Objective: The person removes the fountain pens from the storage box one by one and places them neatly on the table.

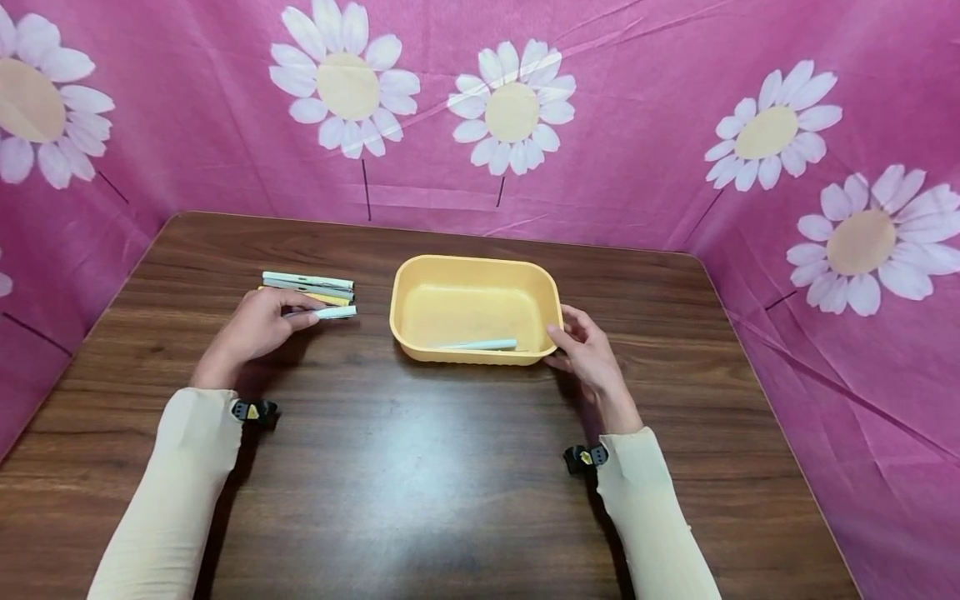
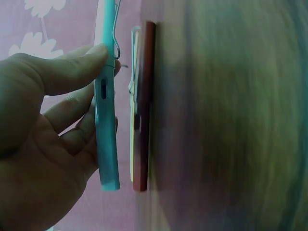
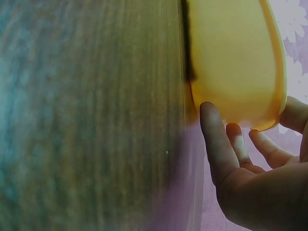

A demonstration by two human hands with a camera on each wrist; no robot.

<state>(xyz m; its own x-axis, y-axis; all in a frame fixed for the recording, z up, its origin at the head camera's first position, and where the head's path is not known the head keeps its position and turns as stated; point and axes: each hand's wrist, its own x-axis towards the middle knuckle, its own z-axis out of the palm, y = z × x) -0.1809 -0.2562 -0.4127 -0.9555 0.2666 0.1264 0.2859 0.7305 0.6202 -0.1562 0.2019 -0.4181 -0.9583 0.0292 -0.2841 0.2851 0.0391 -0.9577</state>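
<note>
My left hand point(image 1: 262, 323) pinches a pale blue capped pen point(image 1: 337, 312) between thumb and fingers, beside several other pens on the left of the table. In the left wrist view this pen point(image 2: 107, 125) looks teal, with a wire clip, and stands apart from a dark red pen point(image 2: 145, 106). My right hand point(image 1: 592, 358) holds the right end of a yellow plastic tub point(image 1: 472, 308), thumb at the rim. Its fingers point(image 3: 214, 134) lie against the outside wall in the right wrist view. Inside the tub, along the near wall, lies a light blue pen point(image 1: 483, 344).
Side by side left of the tub lie a pale green pen point(image 1: 307, 280), a grey-blue pen point(image 1: 318, 290) and a yellow pen point(image 1: 333, 300). The brown wooden table point(image 1: 405, 467) meets a pink flowered cloth point(image 1: 615, 167) at its back and sides.
</note>
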